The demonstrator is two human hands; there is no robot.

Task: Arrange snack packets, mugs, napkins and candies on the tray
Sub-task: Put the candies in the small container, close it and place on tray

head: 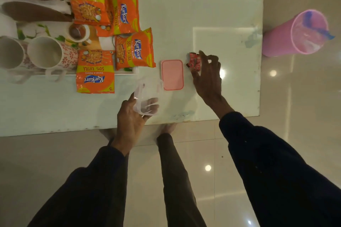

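My left hand (132, 118) holds a clear plastic container (147, 97) above the table's near edge. My right hand (207, 75) pinches red candy wrappers (193, 61) just right of a pink lid (172, 74) lying flat on the table. At the left, a floral tray (39, 29) carries several orange Kurkure snack packets (127, 14), two white floral mugs (48, 52), a small cup (78, 32) and white napkins (60, 4). One packet (95, 71) hangs over the tray's near rim.
The white table (212, 5) ends at a right edge; a pink bin (297, 32) stands on the glossy tiled floor beyond it. Two brown leaf-shaped pieces (31, 12) lie on the napkins. My leg and foot show below the table's near edge.
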